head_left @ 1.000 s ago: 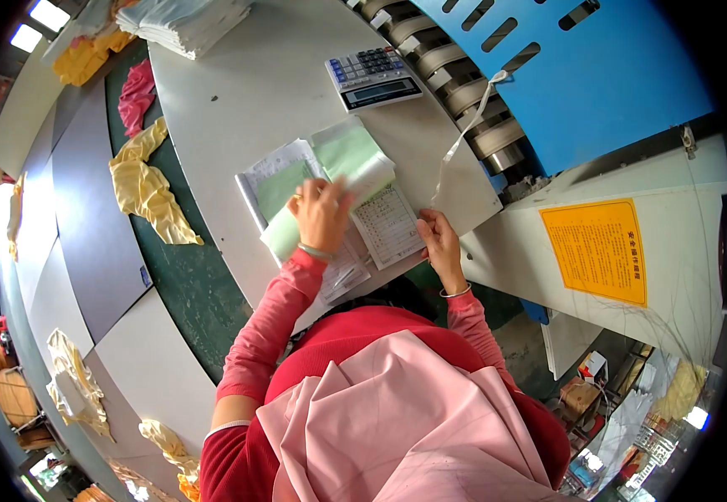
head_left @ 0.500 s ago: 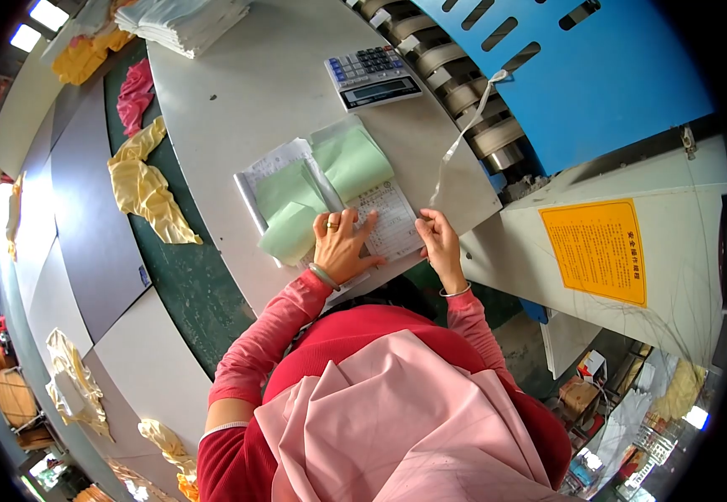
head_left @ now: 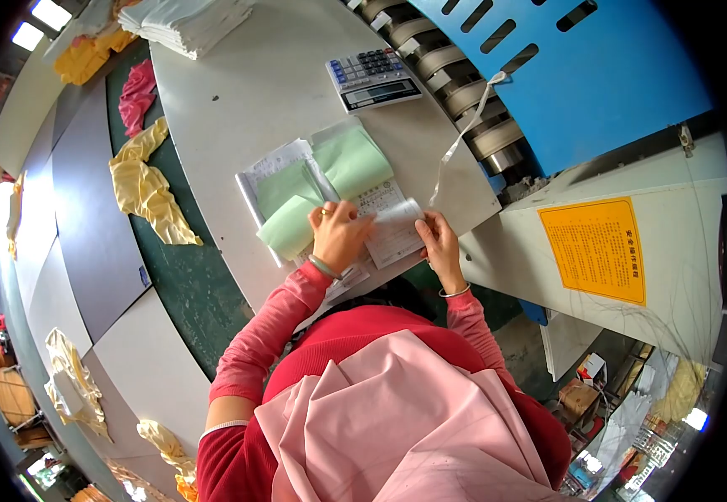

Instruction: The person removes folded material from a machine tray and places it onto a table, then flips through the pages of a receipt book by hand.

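Note:
A form pad [head_left: 276, 159] lies spread on the pale table, with green sheets [head_left: 351, 157] folded back and white printed forms [head_left: 397, 244] beneath. My right hand [head_left: 441, 244] pinches the right edge of a white sheet [head_left: 398, 215], which curls up off the printed page under it. Over the pad's lower middle, my left hand [head_left: 340, 238] has bent fingers beside the left side of that sheet. Those fingertips are smeared by motion, so their grip does not show. A ring and a bangle are on my left hand.
A calculator [head_left: 373, 79] sits beyond the pad, and a paper stack [head_left: 183, 23] lies at the far left. Rollers [head_left: 464, 96] and a blue machine cover [head_left: 581, 75] border the table on the right. A white strap [head_left: 461, 138] hangs beside the table edge.
A white sheet has lifted and curled between my hands. My left hand has changed from lying spread on the page to bent fingers; my right hand has closed on the sheet's edge.

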The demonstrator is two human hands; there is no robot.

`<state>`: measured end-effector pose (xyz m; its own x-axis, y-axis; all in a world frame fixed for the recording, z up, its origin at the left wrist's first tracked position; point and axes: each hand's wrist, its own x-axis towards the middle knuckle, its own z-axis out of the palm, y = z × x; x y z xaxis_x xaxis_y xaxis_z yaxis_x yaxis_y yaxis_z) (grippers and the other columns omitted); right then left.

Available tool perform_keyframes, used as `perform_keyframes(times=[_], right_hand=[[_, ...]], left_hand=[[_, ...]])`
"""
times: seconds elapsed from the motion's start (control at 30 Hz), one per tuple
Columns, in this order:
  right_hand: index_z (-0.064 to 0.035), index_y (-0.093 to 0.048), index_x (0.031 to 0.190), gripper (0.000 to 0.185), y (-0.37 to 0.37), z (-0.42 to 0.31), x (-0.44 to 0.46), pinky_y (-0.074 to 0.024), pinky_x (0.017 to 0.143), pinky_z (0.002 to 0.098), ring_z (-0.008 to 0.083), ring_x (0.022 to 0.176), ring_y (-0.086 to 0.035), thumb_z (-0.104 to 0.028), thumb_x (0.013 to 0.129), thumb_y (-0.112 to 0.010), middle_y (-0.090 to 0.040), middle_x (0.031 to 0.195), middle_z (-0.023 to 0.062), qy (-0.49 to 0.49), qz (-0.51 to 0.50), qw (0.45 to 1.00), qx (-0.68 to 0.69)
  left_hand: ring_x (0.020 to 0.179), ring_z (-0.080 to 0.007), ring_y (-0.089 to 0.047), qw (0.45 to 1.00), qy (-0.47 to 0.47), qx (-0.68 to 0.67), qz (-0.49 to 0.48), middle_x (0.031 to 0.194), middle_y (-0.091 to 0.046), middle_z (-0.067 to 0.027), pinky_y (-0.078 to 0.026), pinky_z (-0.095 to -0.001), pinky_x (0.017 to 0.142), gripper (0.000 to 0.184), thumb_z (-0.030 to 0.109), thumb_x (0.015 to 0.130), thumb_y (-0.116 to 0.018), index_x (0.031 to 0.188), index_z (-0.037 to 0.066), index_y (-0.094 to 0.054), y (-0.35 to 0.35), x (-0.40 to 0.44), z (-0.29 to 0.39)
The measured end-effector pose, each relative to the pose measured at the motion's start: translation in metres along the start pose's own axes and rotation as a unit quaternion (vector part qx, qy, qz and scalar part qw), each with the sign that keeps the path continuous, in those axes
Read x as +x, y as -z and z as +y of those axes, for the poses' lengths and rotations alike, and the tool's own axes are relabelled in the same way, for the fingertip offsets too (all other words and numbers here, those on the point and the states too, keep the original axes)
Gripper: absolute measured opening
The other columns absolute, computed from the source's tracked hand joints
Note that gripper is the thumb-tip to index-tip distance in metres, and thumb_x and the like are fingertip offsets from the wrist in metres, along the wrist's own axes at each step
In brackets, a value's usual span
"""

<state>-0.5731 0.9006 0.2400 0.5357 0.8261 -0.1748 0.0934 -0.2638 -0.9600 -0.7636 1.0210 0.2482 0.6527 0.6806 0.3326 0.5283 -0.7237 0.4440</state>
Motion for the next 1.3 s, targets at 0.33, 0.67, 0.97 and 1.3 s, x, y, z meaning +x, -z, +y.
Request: perform_keyframes(times=[0.33,0.67,0.97,1.3], right_hand=[[0.0002,-0.055,0.12,0.047,0.001,0.0,0.0,-0.0412,0.047,0.0203,0.0062,0.051,-0.05,-0.036,0.091,-0.064,-0.056,0.075,0.0013,-0.024,-0.015,1.0,-0.002],[-0.0003,-0.057,0.117,0.042,0.001,-0.006,-0.001,-0.0407,0.046,0.0202,0.0055,0.052,-0.049,-0.033,0.092,-0.064,-0.055,0.073,0.0004,-0.013,-0.004,1.0,0.0],[-0.001,-0.057,0.116,0.04,-0.001,-0.006,-0.001,-0.041,0.045,0.02,0.0051,0.053,-0.049,-0.033,0.092,-0.064,-0.055,0.074,0.0001,-0.018,0.003,1.0,0.004],[-0.0008,-0.055,0.119,0.043,0.001,-0.002,0.0,-0.0408,0.046,0.0196,0.0054,0.052,-0.05,-0.033,0.092,-0.063,-0.056,0.075,0.0013,-0.026,-0.013,1.0,0.002]], left_hand=[[0.084,-0.02,-0.051,0.991,0.012,-0.077,0.105,0.089,-0.054,-0.0035,-0.032,-0.0371,0.082,0.044,0.024,0.075,-0.072,0.116,0.011,-0.061,0.022,0.019,-0.026],[0.096,-0.024,-0.045,0.993,-0.04,0.033,-0.107,0.099,-0.044,-0.0053,-0.029,-0.0436,0.088,0.073,0.05,0.067,-0.074,0.13,0.018,-0.053,0.009,-0.011,0.013],[0.095,-0.0224,-0.047,0.995,-0.033,0.027,-0.088,0.095,-0.048,-0.0033,-0.029,-0.0421,0.086,0.047,0.036,0.076,-0.071,0.12,0.02,-0.061,0.0,-0.007,0.006],[0.101,-0.0243,-0.049,0.977,0.103,0.011,0.184,0.105,-0.053,-0.0083,-0.031,-0.0374,0.087,0.053,0.018,0.077,-0.07,0.128,0.016,-0.056,0.028,0.031,-0.011]])
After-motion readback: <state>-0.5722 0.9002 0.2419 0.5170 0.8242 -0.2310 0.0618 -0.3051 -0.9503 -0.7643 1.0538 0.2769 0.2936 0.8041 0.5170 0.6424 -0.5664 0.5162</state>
